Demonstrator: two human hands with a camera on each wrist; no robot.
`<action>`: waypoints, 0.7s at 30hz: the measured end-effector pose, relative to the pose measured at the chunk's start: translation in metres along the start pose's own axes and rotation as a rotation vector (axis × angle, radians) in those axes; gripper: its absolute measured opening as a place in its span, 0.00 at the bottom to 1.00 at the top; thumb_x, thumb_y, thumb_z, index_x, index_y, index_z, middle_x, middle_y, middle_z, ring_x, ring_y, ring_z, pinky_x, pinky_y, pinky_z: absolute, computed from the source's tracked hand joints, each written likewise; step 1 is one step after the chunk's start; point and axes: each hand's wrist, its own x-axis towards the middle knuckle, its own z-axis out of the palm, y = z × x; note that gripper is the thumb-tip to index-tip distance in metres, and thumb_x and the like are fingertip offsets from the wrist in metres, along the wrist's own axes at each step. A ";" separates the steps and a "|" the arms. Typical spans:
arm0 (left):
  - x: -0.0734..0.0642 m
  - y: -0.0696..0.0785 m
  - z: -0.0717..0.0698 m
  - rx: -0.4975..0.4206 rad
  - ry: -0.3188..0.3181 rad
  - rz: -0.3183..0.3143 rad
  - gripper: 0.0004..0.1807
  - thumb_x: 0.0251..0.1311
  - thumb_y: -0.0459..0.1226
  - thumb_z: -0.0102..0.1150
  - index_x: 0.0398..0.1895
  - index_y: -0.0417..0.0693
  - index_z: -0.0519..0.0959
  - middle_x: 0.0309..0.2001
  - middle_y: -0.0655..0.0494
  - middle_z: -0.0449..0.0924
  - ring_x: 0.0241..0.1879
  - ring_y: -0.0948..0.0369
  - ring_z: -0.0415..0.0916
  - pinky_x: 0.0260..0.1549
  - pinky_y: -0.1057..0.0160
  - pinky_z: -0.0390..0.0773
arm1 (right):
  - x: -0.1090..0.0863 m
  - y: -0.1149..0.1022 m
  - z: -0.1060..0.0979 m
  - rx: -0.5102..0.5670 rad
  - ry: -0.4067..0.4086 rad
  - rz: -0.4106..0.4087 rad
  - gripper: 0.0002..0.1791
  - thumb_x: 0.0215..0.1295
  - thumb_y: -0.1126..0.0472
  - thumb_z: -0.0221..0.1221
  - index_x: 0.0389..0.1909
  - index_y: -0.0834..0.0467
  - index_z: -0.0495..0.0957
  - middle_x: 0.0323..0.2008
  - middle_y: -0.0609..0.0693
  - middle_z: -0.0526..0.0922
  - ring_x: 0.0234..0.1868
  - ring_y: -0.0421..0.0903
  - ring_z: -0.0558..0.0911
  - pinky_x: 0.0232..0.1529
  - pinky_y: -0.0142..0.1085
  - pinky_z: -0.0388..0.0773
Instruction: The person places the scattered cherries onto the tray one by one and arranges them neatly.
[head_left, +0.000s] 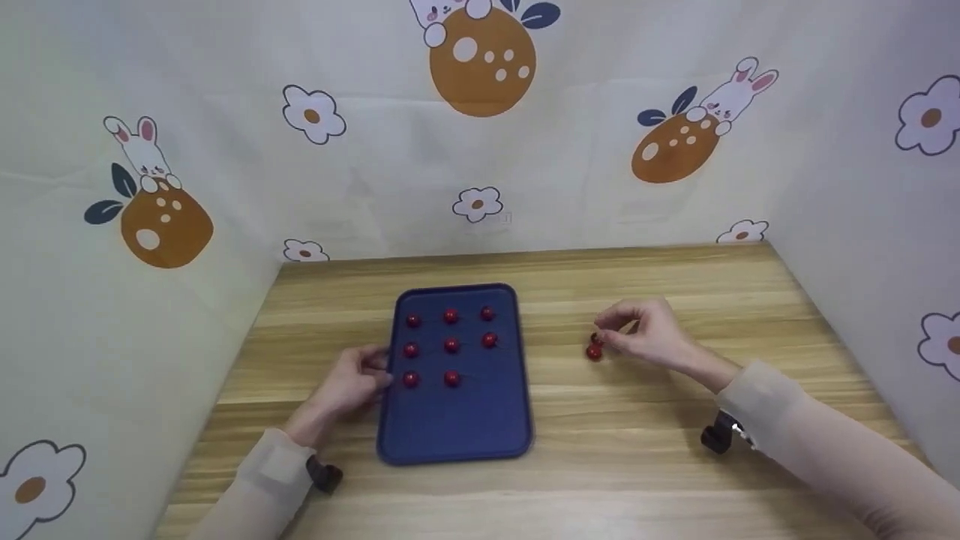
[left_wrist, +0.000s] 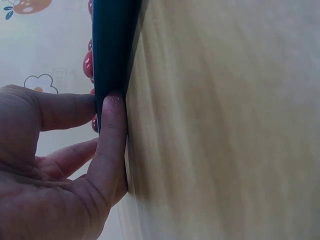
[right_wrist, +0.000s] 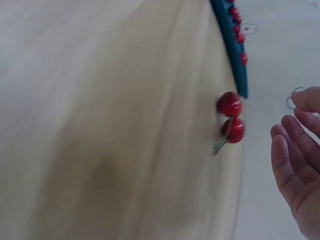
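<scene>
A dark blue tray point(head_left: 457, 427) lies on the wooden table, with several red cherries point(head_left: 451, 345) set out in rows on its far and middle part. At its left edge, my left hand point(head_left: 356, 382) grips the rim, thumb and fingers meeting the tray side in the left wrist view. Two more cherries lie close together on the table, right of the tray: a front cherry point(right_wrist: 230, 104) and a stemmed cherry point(right_wrist: 234, 130). My right hand point(head_left: 652, 334) hovers just over this pair, fingers bent loosely and apart from them in the right wrist view.
Wooden tabletop point(head_left: 637, 465) extends around the tray on all sides. Pale fabric walls point(head_left: 375, 180) printed with rabbits, oranges and flowers enclose the back and both sides. A black wrist mount point(head_left: 718, 433) sits under the right sleeve, another mount point(head_left: 325, 475) at the left.
</scene>
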 end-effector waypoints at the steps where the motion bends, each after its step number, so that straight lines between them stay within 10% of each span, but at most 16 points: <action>1: 0.000 0.000 0.000 -0.003 -0.004 0.003 0.37 0.68 0.23 0.62 0.81 0.24 0.67 0.54 0.36 0.86 0.45 0.59 0.86 0.37 0.63 0.89 | -0.003 0.005 -0.001 -0.022 -0.009 0.013 0.09 0.66 0.70 0.74 0.46 0.66 0.93 0.42 0.61 0.96 0.38 0.39 0.90 0.39 0.25 0.88; 21: 0.002 -0.002 0.001 -0.005 0.000 -0.007 0.37 0.69 0.23 0.63 0.81 0.25 0.67 0.55 0.36 0.86 0.45 0.59 0.87 0.38 0.63 0.90 | -0.006 0.035 0.001 -0.167 -0.120 0.035 0.10 0.62 0.65 0.78 0.44 0.60 0.95 0.40 0.59 0.96 0.33 0.35 0.83 0.36 0.26 0.81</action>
